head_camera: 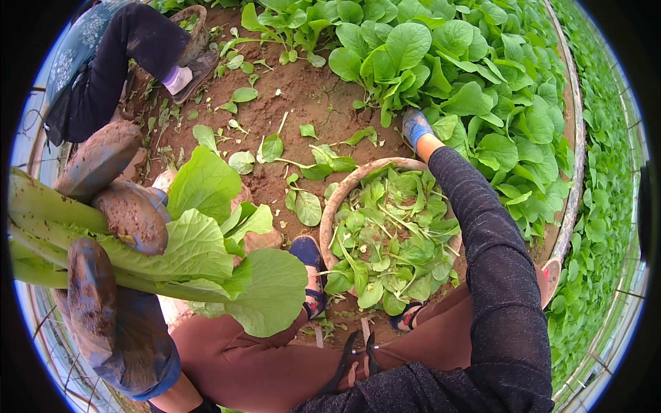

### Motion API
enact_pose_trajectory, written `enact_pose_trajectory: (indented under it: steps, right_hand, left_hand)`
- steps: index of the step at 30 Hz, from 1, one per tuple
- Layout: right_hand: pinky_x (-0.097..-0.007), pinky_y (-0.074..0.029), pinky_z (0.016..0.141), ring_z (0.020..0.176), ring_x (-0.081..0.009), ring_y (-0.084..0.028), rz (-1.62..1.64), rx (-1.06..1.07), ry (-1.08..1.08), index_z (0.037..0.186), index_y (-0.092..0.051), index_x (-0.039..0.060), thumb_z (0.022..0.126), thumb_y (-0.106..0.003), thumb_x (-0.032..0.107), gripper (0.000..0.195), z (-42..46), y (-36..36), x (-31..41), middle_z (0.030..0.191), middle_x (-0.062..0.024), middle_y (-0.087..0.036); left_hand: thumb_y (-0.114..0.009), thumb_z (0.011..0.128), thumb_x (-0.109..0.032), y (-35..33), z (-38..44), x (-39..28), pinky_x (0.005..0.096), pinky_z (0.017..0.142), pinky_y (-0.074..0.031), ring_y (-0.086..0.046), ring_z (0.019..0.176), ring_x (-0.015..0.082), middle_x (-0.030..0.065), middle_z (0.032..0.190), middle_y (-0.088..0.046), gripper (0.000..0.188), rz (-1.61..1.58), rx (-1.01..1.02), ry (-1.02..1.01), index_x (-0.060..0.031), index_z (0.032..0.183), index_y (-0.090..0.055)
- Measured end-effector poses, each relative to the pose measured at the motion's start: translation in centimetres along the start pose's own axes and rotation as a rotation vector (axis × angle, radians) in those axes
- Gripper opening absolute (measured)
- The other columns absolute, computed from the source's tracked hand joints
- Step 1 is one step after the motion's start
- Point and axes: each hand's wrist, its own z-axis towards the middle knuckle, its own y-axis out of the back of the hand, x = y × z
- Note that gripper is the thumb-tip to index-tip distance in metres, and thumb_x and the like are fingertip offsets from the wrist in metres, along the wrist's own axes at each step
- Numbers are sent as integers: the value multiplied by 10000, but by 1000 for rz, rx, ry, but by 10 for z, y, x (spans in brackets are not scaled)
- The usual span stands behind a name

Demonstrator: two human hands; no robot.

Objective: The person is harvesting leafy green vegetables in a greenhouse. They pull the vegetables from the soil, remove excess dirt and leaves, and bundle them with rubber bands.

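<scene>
At the left, my left hand (111,279), in a blue glove caked with mud, grips a bunch of leafy greens (206,253); the pale stems point left and the leaves right. My right hand (416,125), in a blue glove, reaches forward to the base of the standing leafy green plants (408,67). Leaves hide its fingertips, so what it touches cannot be told. Nearer to me, beside my right forearm, a round basket (338,201) holds loose green leaves (387,242).
Loose leaves (307,206) lie on the brown soil (279,98). Another person's leg (139,46) and shoe are at the upper left, beside a second basket (199,36). A long pale edging (576,134) runs along the right side of the bed, with more greens beyond.
</scene>
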Motion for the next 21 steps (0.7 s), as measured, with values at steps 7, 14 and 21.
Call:
enact_pose_trajectory:
  steps: [7,14,21]
  right_hand:
    - [-532,-417,911,1182,-250,-561,-81,182,16,1270,-623,152,951,-473,273,373,-8,21,-4,1308,-29,-596]
    - [-496,-420,931,1233,-227,-536,76,227,40,1298,-601,181,933,-514,285,390,-10,21,-9,1362,-8,-556]
    - [-424,-485,875,1135,-234,-613,192,250,-60,1173,-681,139,892,-557,218,317,-65,70,-19,1238,-60,-642]
  left_hand:
    - [-545,940,-112,-10,1,3,394,1031,-395,-525,1162,228,141,1270,-530,472,133,-88,182,15,1372,-401]
    - [-609,851,4,-24,1,11,361,941,-497,-618,1014,236,161,1149,-600,422,-2,-9,168,37,1257,-499]
    - [-629,828,11,-61,2,16,315,887,-505,-641,925,224,178,1115,-628,343,183,64,161,89,1154,-553]
